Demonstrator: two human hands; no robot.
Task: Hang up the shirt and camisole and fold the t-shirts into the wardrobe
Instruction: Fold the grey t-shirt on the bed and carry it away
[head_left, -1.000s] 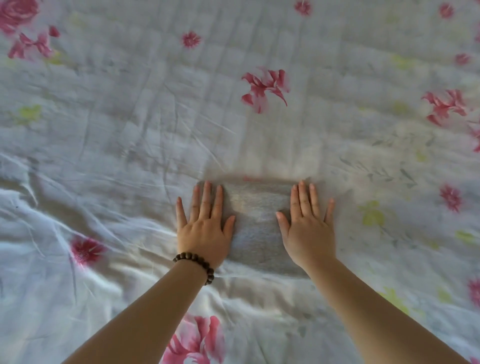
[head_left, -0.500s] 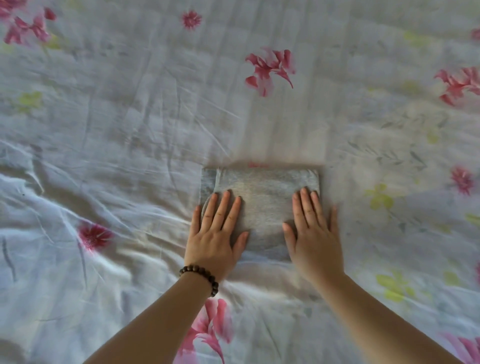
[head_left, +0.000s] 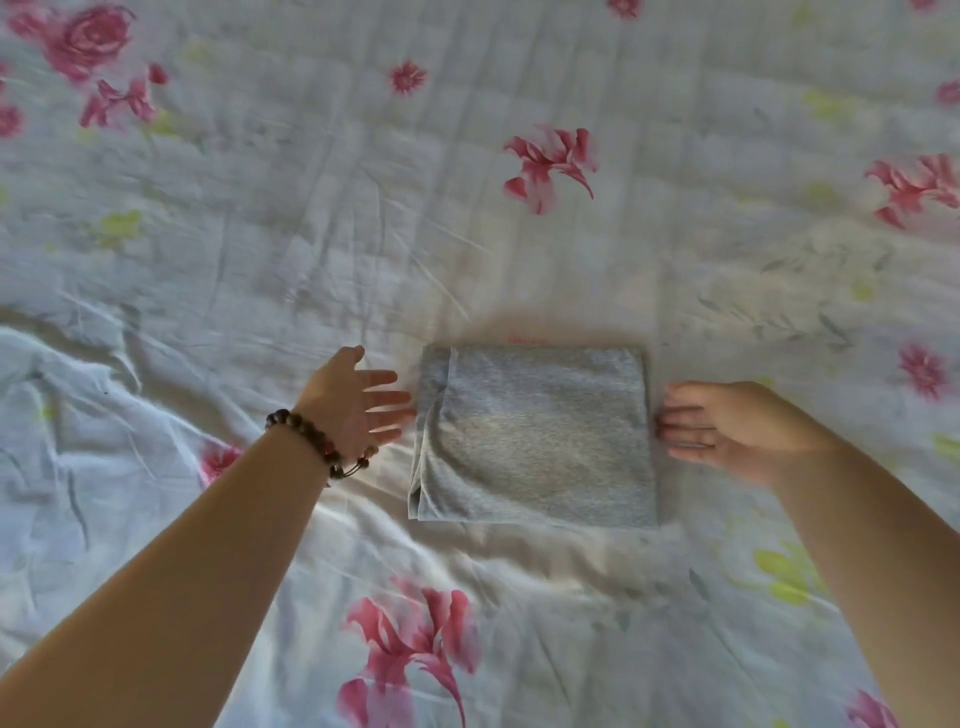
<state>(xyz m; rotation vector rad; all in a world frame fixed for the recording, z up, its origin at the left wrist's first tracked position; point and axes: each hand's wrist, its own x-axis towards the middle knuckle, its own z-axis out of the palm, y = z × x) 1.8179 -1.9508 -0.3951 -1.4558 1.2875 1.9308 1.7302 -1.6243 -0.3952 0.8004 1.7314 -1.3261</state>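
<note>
Two spread hands, left hand (head_left: 353, 402), right hand (head_left: 727, 423), flanking folded t-shirt (head_left: 540, 436)

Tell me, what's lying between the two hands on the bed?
The folded grey t-shirt, flat on the floral sheet between left hand and right hand, in the head view.

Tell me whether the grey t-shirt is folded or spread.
Folded: the grey t-shirt is a compact rectangle with layered edges at its left side.

A home bedroom: a wrinkled white bedsheet (head_left: 311, 234) printed with pink flowers fills the whole view.
</note>
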